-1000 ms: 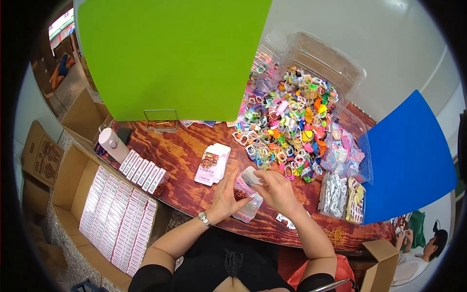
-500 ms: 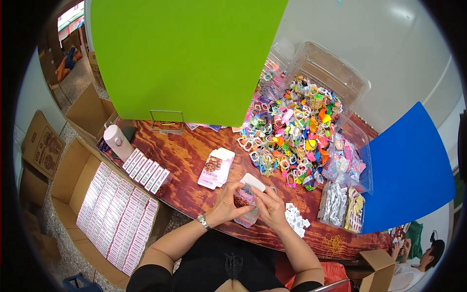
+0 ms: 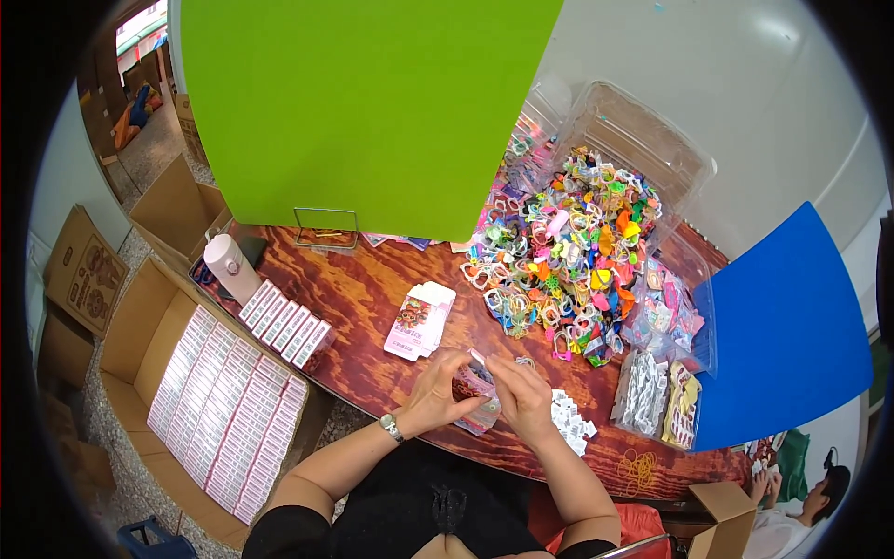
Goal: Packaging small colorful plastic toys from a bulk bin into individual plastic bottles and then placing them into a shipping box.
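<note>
A small pink printed carton [image 3: 474, 380] is between my two hands above the table's front edge, its narrow white flap [image 3: 478, 356] seen nearly edge-on at the top. My left hand [image 3: 436, 393] grips the carton from the left, thumb across its near side. On the right side, my right hand [image 3: 523, 399] has its fingers bent against the flap and the carton's edge. Under the hands lies a stack of clear-wrapped pieces [image 3: 480, 421], partly hidden. Beyond the hands is a small pile of flat pink-and-white cartons [image 3: 419, 321].
A heap of colourful small trinkets [image 3: 568, 252] covers the table's back right. White slips [image 3: 570, 424] and yellow rubber bands [image 3: 638, 470] lie to the right. At left are a row of filled cartons [image 3: 287, 321], a pink bottle [image 3: 230, 265] and a large packed cardboard box [image 3: 140, 307].
The carton's white flap has swung from broad and raised to nearly edge-on, with my right fingers moving over it. My left hand keeps its grip on the carton.
</note>
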`<state>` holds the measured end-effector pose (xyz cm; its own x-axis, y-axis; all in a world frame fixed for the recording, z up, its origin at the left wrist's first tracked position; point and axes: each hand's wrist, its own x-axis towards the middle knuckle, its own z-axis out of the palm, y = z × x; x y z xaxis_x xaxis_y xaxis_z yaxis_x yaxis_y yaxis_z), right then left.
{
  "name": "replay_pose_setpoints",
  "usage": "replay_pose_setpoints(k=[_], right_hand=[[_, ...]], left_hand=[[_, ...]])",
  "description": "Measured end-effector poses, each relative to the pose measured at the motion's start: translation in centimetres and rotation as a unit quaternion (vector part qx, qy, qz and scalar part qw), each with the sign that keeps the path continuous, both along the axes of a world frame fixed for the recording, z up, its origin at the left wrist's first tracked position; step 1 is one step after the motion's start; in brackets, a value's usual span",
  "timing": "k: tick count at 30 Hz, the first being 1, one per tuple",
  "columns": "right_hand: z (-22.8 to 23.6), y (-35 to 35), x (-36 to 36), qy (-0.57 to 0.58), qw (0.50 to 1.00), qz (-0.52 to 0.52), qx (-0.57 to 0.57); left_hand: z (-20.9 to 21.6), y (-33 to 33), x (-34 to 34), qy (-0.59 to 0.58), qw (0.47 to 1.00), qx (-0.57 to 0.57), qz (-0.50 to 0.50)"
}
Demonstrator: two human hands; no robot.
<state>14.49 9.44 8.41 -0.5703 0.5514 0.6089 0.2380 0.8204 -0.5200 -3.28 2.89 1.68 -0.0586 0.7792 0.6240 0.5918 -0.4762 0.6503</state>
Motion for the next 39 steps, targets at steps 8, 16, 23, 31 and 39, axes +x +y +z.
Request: replay_pose_setpoints(k=[8,16,23,31,39], right_hand=[[2.6,-0.2,-0.4,-0.020,0.983,0.006,-0.181],[2.1,-0.5,-1.3,-0.068,0.995,-0.054,-0.045],[0.6,-0.9,-1.8,-0.135,0.981,-0.062,0.128],[1.4,-1.6,-1.2,-0.056,0.982,-0.010,-0.179],[0.2,-1.8,-1.0,-0.061,0.991,0.027,-0.120]], left_hand=[[0.0,-0.2,-0.1,0.020,1.000,0.005,0.013],[0.8,-0.8,0.2,0.005,0.997,-0.052,0.049],[1.3,-0.6,-0.1,0.062,0.995,-0.016,0.076],[1.3,-0.7,-0.1,0.005,0.997,-0.030,0.066],[0.7,-1.0,0.2,0.005,0.996,-0.066,0.051]])
